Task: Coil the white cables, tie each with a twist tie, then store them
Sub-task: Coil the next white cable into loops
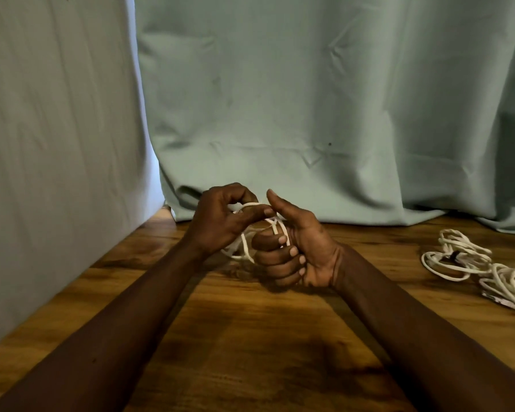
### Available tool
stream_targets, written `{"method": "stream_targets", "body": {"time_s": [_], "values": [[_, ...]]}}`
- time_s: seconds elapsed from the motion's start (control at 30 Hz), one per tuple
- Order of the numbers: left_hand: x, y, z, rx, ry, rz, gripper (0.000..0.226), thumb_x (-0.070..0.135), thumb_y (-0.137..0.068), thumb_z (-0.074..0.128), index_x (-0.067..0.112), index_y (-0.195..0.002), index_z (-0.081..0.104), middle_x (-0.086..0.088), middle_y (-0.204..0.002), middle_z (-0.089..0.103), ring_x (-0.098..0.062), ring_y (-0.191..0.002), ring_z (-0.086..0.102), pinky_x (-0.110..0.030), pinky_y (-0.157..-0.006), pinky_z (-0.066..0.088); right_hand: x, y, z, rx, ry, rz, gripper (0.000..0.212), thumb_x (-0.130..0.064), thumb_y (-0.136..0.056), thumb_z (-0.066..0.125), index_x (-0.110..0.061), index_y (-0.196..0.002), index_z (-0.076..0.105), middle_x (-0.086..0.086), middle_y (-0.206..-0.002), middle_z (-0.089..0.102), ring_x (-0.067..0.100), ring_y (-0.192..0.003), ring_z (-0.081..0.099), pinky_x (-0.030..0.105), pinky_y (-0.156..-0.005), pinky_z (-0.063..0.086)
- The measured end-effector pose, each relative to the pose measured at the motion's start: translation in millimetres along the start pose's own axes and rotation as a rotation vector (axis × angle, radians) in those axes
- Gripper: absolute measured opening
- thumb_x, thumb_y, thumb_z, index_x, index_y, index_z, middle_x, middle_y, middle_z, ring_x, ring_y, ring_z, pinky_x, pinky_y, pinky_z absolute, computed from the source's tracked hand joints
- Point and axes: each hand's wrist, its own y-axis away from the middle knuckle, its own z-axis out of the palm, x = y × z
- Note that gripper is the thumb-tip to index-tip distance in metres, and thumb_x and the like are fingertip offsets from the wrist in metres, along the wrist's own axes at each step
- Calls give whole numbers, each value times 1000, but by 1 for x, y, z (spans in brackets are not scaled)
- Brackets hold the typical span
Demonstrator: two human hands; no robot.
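A white cable is looped into a small coil between my two hands, just above the wooden table. My right hand grips the coil with its fingers curled round the strands and its thumb pointing up. My left hand pinches a loop of the same cable between thumb and fingers at the top of the coil. Much of the coil is hidden behind both hands.
At the right edge of the table lie more white cables: a coiled bundle with a dark tie and a looser bundle partly cut off by the frame. Pale green cloth hangs behind and to the left of the table.
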Motion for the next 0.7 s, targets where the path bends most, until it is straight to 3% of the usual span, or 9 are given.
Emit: {"method": "stream_targets", "body": {"time_s": [0.1, 0.17, 0.27, 0.37, 0.43, 0.53, 0.6, 0.7], "values": [[-1, -2, -1, -36, 85, -73, 56, 65, -79, 76, 13, -63, 63, -20, -64, 63, -23, -62, 57, -49, -61, 48, -2, -3, 16, -92, -7, -38, 67, -76, -95, 40, -19, -64, 24, -5, -50, 13, 7, -36, 11, 19, -39, 9], [-7, 0, -1, -131, 23, -114, 70, 74, -81, 68, 7, -64, 59, -20, -59, 56, -21, -61, 52, -48, -59, 46, -6, 0, 17, -52, -22, -98, 67, -76, -96, 37, -19, -63, 23, -5, -50, 9, 8, -37, 7, 21, -41, 4], [-11, 3, -1, -254, -152, -202, 62, 73, -80, 62, 12, -74, 70, 2, -64, 71, -17, -63, 69, -43, -65, 55, -16, 9, 5, 180, -59, -241, 66, -73, -98, 37, -21, -57, 32, -5, -44, 18, 9, -35, 12, 22, -41, 7], [-13, 4, -1, -312, -230, -234, 56, 74, -76, 63, 18, -71, 64, 5, -58, 64, -13, -56, 62, -36, -60, 49, -22, 18, -9, 401, -119, -416, 62, -60, -102, 41, -22, -52, 37, -7, -41, 25, 9, -31, 23, 21, -39, 12], [-11, 4, 3, -333, -327, -176, 54, 71, -84, 55, 19, -74, 64, 4, -62, 66, -9, -58, 62, -39, -62, 51, -19, 18, -12, 348, -159, -415, 62, -53, -104, 42, -21, -51, 38, -6, -41, 22, 9, -31, 21, 21, -37, 14], [-12, 5, 5, -234, -293, -116, 46, 59, -99, 45, 23, -77, 65, 11, -66, 70, -4, -63, 67, -37, -63, 51, -7, 6, 2, 95, -126, -254, 59, -53, -104, 42, -23, -54, 34, -6, -44, 17, 8, -35, 11, 21, -39, 8], [-16, 4, -2, -176, -294, -101, 43, 54, -100, 46, 21, -83, 67, 7, -72, 72, -11, -69, 70, -41, -65, 53, 0, -5, 18, -23, -69, -168, 56, -51, -105, 41, -23, -58, 28, -7, -46, 12, 7, -36, 6, 21, -40, 5], [-15, 5, -8, -282, -497, -95, 44, 55, -94, 43, 21, -95, 72, -1, -86, 77, -22, -83, 74, -46, -72, 55, -1, -13, 27, -23, -110, -216, 54, -50, -103, 44, -23, -59, 28, -7, -45, 12, 7, -36, 9, 19, -39, 8]]}}
